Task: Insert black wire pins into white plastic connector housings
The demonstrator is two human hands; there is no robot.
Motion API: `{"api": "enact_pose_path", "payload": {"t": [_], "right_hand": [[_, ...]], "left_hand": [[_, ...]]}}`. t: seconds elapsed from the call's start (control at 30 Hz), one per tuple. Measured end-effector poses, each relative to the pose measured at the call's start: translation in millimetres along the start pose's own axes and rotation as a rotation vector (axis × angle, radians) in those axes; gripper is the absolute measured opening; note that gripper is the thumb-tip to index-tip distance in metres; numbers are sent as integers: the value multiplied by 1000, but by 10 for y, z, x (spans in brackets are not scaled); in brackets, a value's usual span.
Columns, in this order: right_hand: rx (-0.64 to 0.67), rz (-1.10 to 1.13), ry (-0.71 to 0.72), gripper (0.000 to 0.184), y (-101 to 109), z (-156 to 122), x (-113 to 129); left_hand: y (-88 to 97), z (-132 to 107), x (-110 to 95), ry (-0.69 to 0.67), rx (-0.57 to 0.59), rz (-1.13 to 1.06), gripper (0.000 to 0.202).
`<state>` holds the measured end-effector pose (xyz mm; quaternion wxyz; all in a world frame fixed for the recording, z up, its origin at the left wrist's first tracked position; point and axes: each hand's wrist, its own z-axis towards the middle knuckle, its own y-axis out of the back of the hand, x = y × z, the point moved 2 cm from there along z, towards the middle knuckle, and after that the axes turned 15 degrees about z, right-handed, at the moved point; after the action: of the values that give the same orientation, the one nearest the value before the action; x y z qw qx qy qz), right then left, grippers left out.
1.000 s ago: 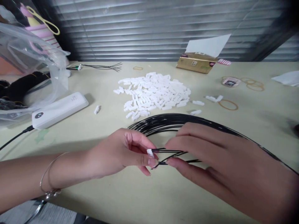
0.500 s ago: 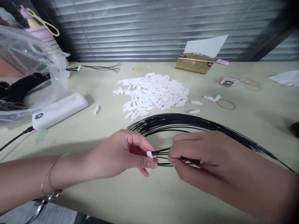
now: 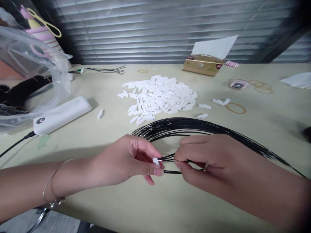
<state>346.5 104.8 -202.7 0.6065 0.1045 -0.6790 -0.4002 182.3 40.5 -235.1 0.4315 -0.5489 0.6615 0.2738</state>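
My left hand (image 3: 126, 160) pinches a small white connector (image 3: 155, 161) between thumb and forefinger. My right hand (image 3: 206, 161) is closed in a pinch on thin black wires (image 3: 170, 158) whose ends meet the connector. A long bundle of black wires (image 3: 194, 124) curves over the table behind both hands and runs off to the right. A heap of several white connectors (image 3: 159, 97) lies further back in the middle of the table.
A white power bank (image 3: 62, 114) with a black cable lies left, under a clear plastic bag (image 3: 31, 71). A gold box (image 3: 202, 64) with paper, rubber bands (image 3: 235, 108), stray connectors (image 3: 221, 102) and a finished wire set (image 3: 104, 69) sit at the back.
My right hand has closed from loosely extended fingers into a tight pinch on the wires and moved a little toward the connector. My left hand has stayed put.
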Motion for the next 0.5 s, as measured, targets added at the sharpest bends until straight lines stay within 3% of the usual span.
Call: {"api": "enact_pose_path", "payload": {"t": [0.33,0.5], "right_hand": [[10,-89,80,24,-36,-27,-7],[108,-164,162,23,-70,-14,-46]], "left_hand": [[0,-18,-33,48,43,90,8],[6,-22,-36,53,72,122,8]]}}
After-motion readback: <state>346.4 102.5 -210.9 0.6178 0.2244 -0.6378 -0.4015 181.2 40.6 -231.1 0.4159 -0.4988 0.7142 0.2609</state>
